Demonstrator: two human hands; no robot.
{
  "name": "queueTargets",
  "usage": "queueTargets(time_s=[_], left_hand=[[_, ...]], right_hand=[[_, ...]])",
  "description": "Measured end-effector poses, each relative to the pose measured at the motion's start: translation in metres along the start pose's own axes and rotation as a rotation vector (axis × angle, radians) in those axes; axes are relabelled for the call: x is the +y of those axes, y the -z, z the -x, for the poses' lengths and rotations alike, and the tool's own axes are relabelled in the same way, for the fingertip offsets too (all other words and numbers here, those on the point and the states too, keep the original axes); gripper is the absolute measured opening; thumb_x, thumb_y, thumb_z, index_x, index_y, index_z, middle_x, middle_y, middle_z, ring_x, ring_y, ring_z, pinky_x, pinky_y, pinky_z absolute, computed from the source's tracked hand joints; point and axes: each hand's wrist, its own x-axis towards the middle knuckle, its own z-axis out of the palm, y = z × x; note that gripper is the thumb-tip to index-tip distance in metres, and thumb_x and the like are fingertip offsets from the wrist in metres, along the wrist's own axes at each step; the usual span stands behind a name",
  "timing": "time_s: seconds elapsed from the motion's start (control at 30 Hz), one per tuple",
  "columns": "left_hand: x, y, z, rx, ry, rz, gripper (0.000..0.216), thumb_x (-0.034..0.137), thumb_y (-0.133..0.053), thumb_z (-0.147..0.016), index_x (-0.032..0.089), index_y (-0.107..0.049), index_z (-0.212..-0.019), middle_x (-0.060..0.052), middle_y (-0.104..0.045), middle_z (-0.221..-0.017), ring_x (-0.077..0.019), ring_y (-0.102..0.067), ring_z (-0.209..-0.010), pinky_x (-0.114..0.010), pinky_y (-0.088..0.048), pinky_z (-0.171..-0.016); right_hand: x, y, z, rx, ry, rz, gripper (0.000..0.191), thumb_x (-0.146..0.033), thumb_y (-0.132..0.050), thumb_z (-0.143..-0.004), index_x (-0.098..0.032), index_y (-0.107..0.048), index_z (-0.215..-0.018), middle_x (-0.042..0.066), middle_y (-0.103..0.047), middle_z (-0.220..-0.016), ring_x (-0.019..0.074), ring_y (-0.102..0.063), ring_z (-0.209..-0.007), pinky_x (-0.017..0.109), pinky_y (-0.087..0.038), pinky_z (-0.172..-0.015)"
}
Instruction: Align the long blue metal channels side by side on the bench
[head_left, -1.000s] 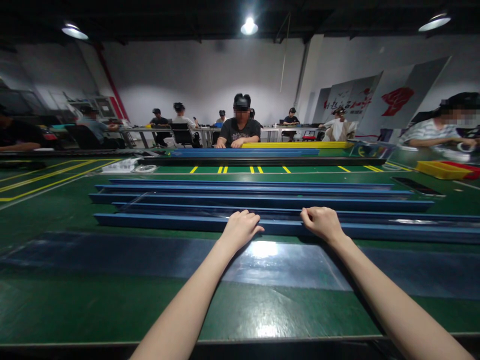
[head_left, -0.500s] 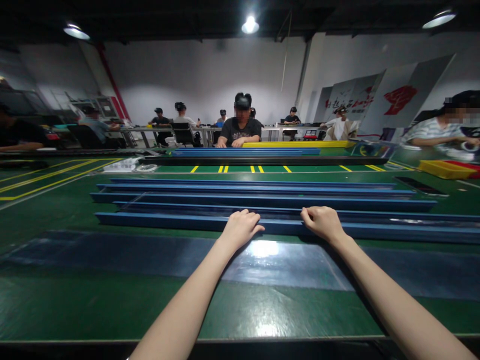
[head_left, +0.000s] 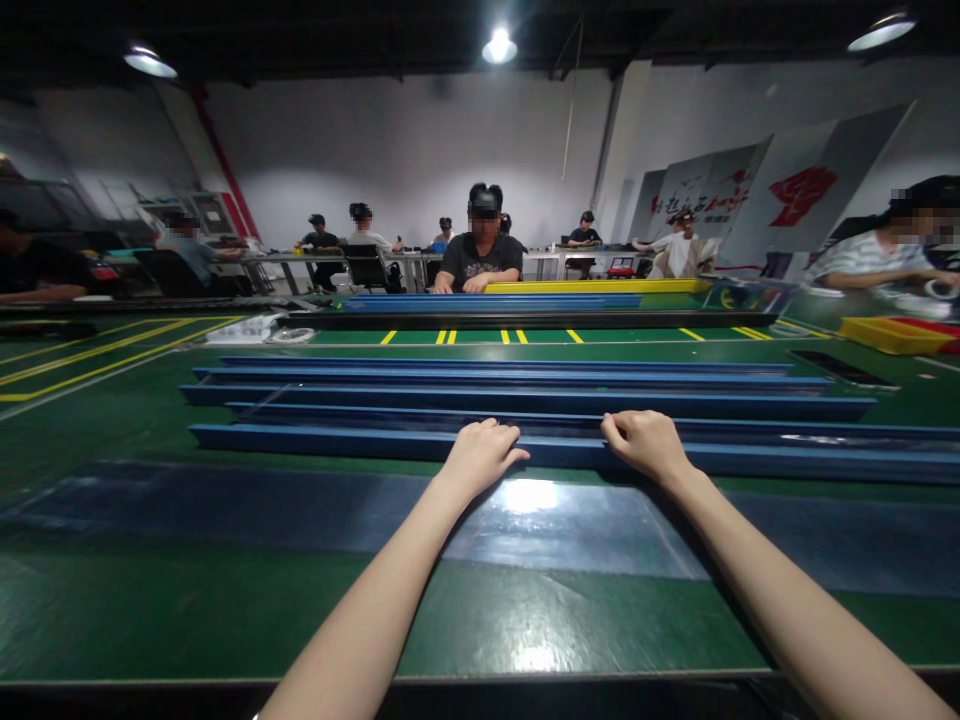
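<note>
Several long blue channel strips lie side by side across the green table [head_left: 150, 600]. The nearest blue strip [head_left: 315, 441] runs left to right right in front of me. My left hand [head_left: 480, 455] is curled over its near edge at the middle, fingers closed on it. My right hand [head_left: 646, 443] grips the same strip a little to the right, fingers wrapped over its top. A dark glossy sheet [head_left: 225, 505] lies flat on the table under my forearms.
A person in a dark shirt [head_left: 480, 258] sits opposite behind more blue and yellow strips [head_left: 592, 288]. Yellow and red trays [head_left: 889, 335] stand at the far right by another seated person. Other people work at tables in the background. Yellow lines mark the table.
</note>
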Motion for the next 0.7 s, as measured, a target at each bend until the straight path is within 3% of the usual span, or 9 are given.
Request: queueTargets(time_s=[0.7], left_hand=[[0.0003, 0.0017, -0.001, -0.034, 0.016, 0.03, 0.027, 0.043, -0.043, -0.085, 0.02, -0.057, -0.085, -0.003, -0.065, -0.084, -0.0187, -0.058, -0.084, -0.026, -0.041, -0.066]], right_hand=[[0.0033, -0.0045, -0.0002, 0.01, 0.007, -0.017, 0.048, -0.034, -0.03, -0.083, -0.017, -0.062, -0.051, 0.009, -0.067, -0.061, 0.0171, -0.059, -0.055, 0.026, -0.024, -0.05]])
